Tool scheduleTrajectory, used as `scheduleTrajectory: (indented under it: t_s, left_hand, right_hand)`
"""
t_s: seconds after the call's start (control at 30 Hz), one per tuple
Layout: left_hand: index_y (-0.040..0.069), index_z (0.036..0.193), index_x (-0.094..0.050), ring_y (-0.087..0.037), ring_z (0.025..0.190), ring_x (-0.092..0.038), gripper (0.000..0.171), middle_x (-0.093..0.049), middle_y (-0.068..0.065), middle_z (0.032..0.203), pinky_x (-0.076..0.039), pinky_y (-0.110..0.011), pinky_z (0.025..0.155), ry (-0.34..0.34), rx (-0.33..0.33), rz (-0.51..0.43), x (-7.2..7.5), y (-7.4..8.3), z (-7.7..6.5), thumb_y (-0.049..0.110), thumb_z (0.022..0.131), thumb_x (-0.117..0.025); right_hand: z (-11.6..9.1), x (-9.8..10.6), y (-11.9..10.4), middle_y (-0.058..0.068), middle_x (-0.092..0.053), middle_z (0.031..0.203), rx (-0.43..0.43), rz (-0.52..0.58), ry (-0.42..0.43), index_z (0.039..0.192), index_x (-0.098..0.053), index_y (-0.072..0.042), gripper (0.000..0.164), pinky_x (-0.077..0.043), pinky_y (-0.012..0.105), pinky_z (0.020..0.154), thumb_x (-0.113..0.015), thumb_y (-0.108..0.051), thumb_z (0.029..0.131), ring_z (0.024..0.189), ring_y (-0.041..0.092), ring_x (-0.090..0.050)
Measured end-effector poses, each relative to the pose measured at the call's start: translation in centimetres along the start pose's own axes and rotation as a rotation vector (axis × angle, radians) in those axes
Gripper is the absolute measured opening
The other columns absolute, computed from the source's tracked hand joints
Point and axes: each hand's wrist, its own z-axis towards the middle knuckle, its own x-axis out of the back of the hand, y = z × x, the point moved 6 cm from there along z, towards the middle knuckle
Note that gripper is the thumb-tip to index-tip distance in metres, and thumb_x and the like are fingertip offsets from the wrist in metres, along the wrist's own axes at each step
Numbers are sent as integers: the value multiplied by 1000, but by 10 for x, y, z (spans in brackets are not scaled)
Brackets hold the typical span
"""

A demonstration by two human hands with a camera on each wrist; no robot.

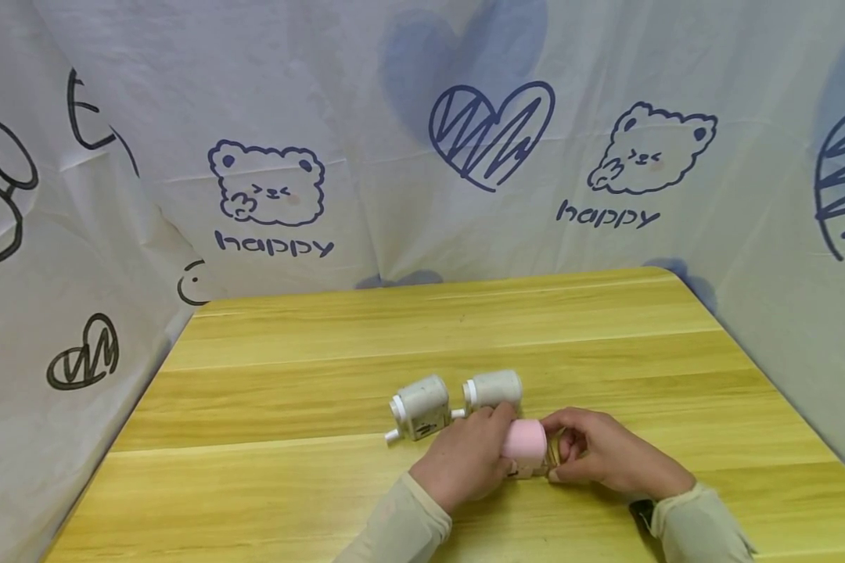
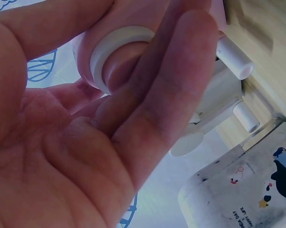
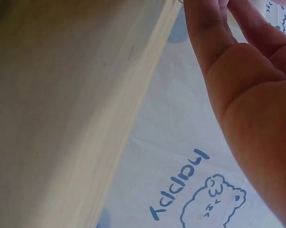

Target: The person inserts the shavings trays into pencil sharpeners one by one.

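A pink hand-crank pencil sharpener [image 1: 525, 439] lies between my hands near the table's front. My left hand [image 1: 468, 453] grips its left side, fingers and thumb about the body; in the left wrist view the sharpener's white ring [image 2: 97, 64] shows behind the fingers. At the right end, my right hand [image 1: 602, 453] pinches with thumb and fingertips, where a thin yellowish edge shows; what that part is, I cannot tell. Two whitish crank sharpeners lie just beyond: one on the left [image 1: 424, 407], the other [image 1: 494, 389] partly behind my left hand.
The wood-grain table [image 1: 267, 375] has rounded back corners. A white cloth [image 1: 387, 203] printed with bears and hearts hangs behind and at both sides. White crank knobs [image 1: 392, 436] stick out from the whitish sharpeners towards the left. A dark band [image 1: 642, 512] sits at my right wrist.
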Motion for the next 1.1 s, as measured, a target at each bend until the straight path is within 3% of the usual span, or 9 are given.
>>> scheduleTrajectory:
  t_s: [0.63, 1.1]
  left_hand:
    - [12, 107, -52, -16, 71, -57, 39, -59, -4, 93, -46, -27, 58, 11, -9, 25, 0, 1, -1, 21, 78, -77]
    - [12, 110, -53, -16, 72, -57, 41, -60, -5, 96, -46, -27, 59, 0, 2, 27, -2, 0, 0, 22, 78, -77]
  right_hand:
    - [2, 1, -4, 4, -59, 90, 58, -54, 21, 118, -59, -10, 52, -50, 31, 70, -80, -32, 76, 81, 17, -57]
    - [0, -1, -9, 0, -59, 99, 120, -75, 28, 120, -60, -16, 48, -51, 33, 73, -77, -35, 79, 84, 16, -58]
